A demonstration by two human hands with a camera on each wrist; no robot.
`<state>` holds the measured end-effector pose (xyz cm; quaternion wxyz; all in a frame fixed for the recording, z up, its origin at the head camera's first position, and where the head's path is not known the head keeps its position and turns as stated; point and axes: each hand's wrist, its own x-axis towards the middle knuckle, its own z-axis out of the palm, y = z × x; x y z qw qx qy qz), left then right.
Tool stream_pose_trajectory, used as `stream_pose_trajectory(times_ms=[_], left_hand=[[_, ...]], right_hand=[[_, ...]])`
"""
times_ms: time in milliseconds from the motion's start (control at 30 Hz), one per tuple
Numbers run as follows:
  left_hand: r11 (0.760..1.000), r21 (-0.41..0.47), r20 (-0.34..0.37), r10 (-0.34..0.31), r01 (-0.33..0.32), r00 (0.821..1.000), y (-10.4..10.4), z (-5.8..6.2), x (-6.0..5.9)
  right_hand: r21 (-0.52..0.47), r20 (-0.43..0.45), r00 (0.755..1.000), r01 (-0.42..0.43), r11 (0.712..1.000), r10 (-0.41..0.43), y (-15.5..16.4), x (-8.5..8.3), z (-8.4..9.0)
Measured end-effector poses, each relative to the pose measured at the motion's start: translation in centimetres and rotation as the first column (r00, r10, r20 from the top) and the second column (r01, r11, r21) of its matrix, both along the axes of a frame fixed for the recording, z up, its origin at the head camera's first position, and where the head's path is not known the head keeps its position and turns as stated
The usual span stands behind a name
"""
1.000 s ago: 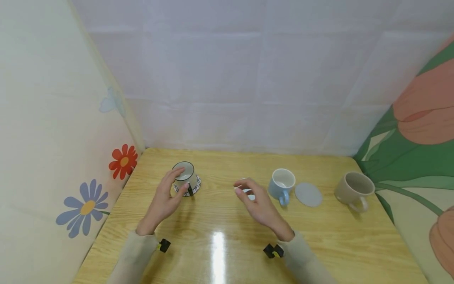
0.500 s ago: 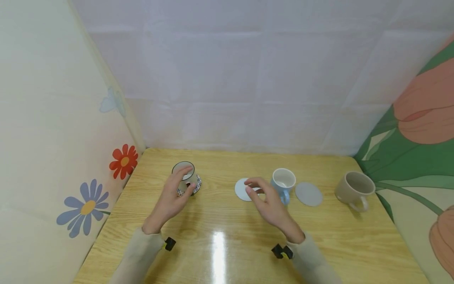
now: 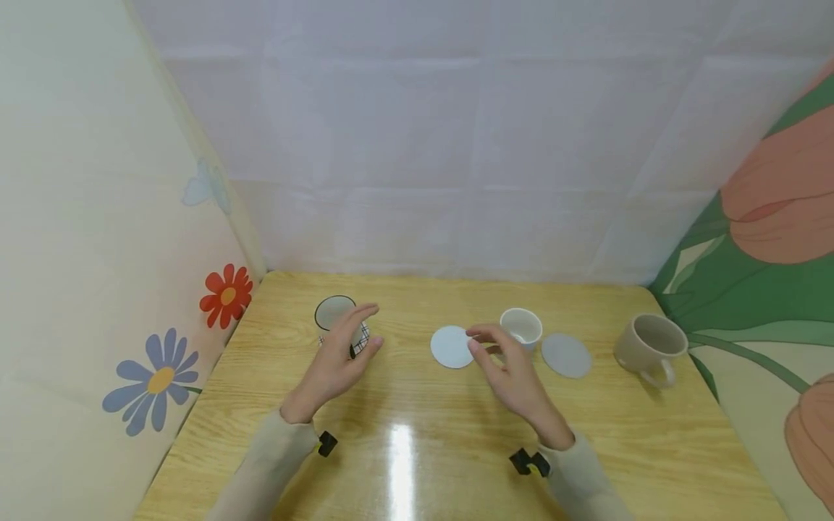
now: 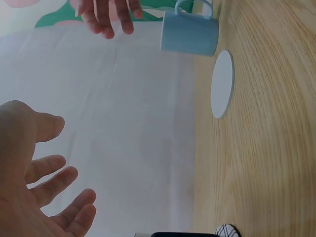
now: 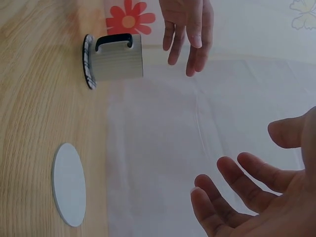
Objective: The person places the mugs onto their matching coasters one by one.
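Both hands spread, holding nothing; white coaster [image 3: 452, 346] btwn them, nearer right hand [image 3: 511, 365].

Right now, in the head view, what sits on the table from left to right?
Grey mug on a checked coaster → white coaster → blue mug → grey coaster → beige mug. Both hands hover open: left hand, right hand.
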<state>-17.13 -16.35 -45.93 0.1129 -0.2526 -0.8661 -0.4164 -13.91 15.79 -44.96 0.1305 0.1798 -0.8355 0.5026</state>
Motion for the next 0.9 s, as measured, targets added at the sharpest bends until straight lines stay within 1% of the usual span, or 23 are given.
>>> stream_pose_trajectory(times_ms=[200, 300, 400, 500, 733, 900], left_hand=[[1.000, 0.006, 0.001, -0.011, 0.011, 1.000, 0.5, -0.2, -0.2], [1.000, 0.004, -0.018, -0.022, 0.022, 1.000, 0.8, -0.5, -0.3], [1.000, 0.000, -0.052, -0.031, 0.031, 0.998, 1.1, -0.7, -0.6], [1.000, -0.008, -0.058, -0.029, 0.029, 0.998, 1.5, -0.8, -0.7], [1.000, -0.019, -0.028, -0.018, 0.017, 0.999, 2.1, -0.7, -1.1], [1.000, -0.014, 0.009, -0.018, 0.018, 1.000, 2.6, -0.9, -1.2]], right_hand=[[0.001, -0.009, 1.000, 0.019, 1.000, -0.019, 0.8, 0.0, 0.1], [-0.001, -0.011, 1.000, 0.020, 1.000, -0.020, 1.1, 0.1, 0.0], [0.002, -0.005, 1.000, 0.027, 1.000, -0.027, 1.5, 0.2, 0.0], [0.012, -0.002, 0.999, 0.044, 0.999, -0.044, 2.0, 0.3, -0.1], [0.002, -0.047, 0.996, 0.078, 0.997, -0.078, 3.2, 0.1, 0.2], [-0.003, -0.082, 0.993, 0.090, 0.996, -0.090, 3.6, 0.0, 0.4]])
